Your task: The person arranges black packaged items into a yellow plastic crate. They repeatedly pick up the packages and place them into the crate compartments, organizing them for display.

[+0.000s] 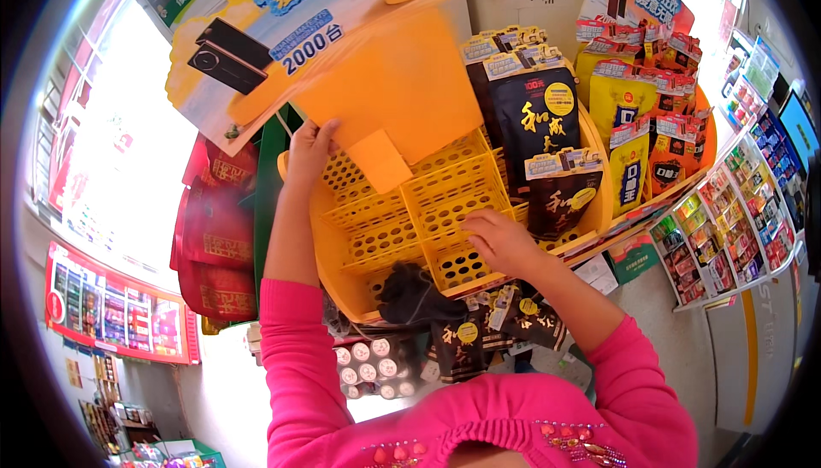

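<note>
My left hand [312, 150] grips the lower edge of a printed cardboard header board [385, 83], which leans over the back of a yellow plastic display basket [369, 237]. A small orange tab [380, 161] hangs from the board's lower edge. My right hand [503, 241] hovers over or rests on the basket's right-hand compartments, fingers bent and apart; contact with a divider cannot be told. I see nothing held in it. A dark cloth [410, 291] lies over the basket's front edge. Black snack pouches [535, 115] stand in the compartments on the right.
Further right, yellow pouches [619, 99] and orange pouches [670, 147] fill another display. Red packages [218, 253] hang on the left beside a green panel [272, 173]. Below the basket are more black pouches [458, 343] and a pack of cans [369, 365]. A snack rack [731, 218] stands right.
</note>
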### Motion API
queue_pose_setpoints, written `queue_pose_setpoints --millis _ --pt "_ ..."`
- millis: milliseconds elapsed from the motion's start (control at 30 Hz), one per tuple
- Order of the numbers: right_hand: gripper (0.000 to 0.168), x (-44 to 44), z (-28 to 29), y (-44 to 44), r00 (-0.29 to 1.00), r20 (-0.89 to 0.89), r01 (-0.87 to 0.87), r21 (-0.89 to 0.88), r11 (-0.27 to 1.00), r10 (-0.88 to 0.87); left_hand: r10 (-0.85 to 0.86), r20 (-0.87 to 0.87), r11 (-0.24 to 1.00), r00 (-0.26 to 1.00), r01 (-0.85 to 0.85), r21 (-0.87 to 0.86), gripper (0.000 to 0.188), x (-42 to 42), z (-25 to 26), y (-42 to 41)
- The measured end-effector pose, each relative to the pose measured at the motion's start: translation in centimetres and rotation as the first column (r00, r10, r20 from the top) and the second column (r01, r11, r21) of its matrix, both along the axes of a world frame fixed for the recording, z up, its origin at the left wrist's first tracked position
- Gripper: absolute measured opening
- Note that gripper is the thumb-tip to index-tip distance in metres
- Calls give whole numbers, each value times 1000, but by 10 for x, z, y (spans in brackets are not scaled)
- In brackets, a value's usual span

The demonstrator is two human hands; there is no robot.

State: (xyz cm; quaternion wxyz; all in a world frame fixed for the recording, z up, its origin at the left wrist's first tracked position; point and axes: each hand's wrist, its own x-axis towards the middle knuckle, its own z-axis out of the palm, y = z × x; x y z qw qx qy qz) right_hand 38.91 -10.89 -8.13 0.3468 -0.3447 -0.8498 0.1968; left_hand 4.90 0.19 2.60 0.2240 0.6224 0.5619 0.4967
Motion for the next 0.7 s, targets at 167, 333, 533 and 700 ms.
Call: queue_pose_setpoints --millis 167,333,533,700 --pt "21 28 1 14 997 -33 62 -23 998 -63 -104 21 994 994 104 -17 25 -17 7 4" --pt "24 21 18 28 995 -72 69 5 998 -69 -150 -90 976 985 133 -170 20 -10 -7 8" --pt "30 2 38 68 993 -99 79 91 993 -70 -113 -62 974 992 98 -205 19 -7 -15 16" --pt "37 -32 40 103 997 -38 69 229 971 -62 165 -39 983 986 -167 -70 26 0 -36 12"
